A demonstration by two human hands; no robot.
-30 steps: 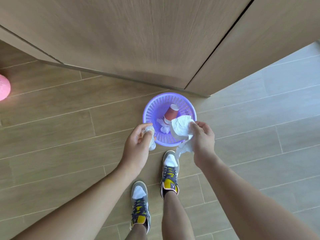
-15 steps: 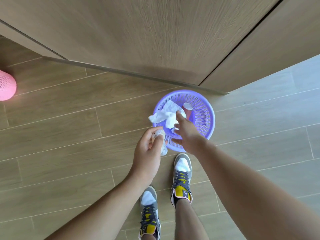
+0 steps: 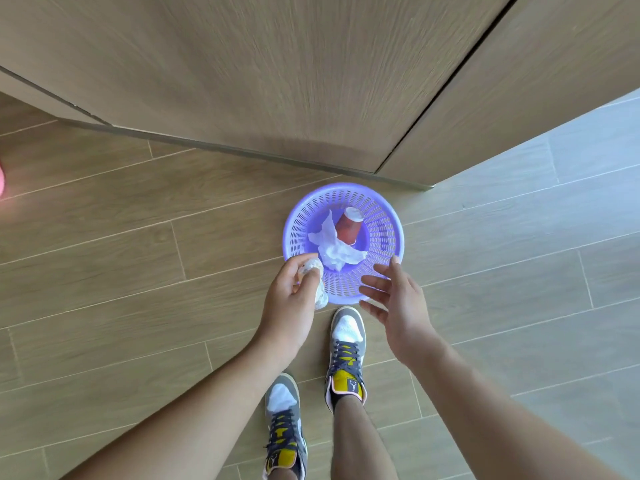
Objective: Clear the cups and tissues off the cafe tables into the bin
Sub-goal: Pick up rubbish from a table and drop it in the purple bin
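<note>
A purple perforated bin (image 3: 384,233) stands on the wooden floor just ahead of my feet. Inside it lie a red paper cup (image 3: 349,227), tipped on its side, and a crumpled white tissue (image 3: 335,249). My left hand (image 3: 289,306) hovers at the bin's near left rim, shut on a small balled-up tissue (image 3: 318,285) that pokes out past the fingers. My right hand (image 3: 398,303) is over the near right rim, empty, with its fingers spread apart.
A wood-panelled wall or cabinet front (image 3: 277,81) rises right behind the bin. A pink object (image 3: 1,181) shows at the far left edge. My two sneakers (image 3: 346,355) stand just short of the bin. Grey floor tiles (image 3: 536,237) spread to the right.
My right hand dropped its white tissue into the bin and pulled back with fingers apart. The left hand kept hold of its balled tissue beside the rim.
</note>
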